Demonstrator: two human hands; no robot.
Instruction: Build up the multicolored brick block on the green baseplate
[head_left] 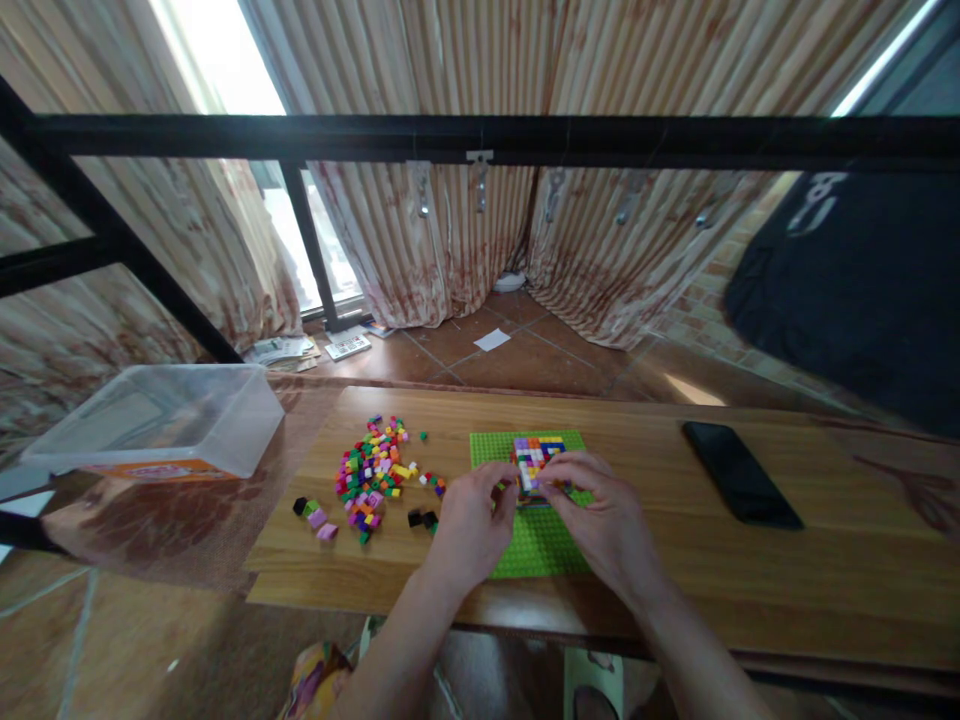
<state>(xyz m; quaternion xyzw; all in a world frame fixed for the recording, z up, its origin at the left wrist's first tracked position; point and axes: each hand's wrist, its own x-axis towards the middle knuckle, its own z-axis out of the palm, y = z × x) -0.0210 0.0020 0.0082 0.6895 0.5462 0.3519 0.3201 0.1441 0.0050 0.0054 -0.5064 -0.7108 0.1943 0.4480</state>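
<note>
Toy-brick build point(535, 452): on far half of green studded baseplate point(538, 552).
Left hand point(474, 515): fingertips nearly together at build's left; cannot tell whether anything is held.
Right hand point(606, 512): fingertips nearly together at build's right; hold likewise unclear.
Loose toy bricks point(373, 470): left.

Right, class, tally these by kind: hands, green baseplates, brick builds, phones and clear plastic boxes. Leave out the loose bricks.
Hands: 2 (left hand, right hand)
Green baseplate: 1, on the table
Brick build: 1, on the baseplate
Phone: 1, dark, on the table
Clear plastic box: 1, beside the table
Total: 6
</note>
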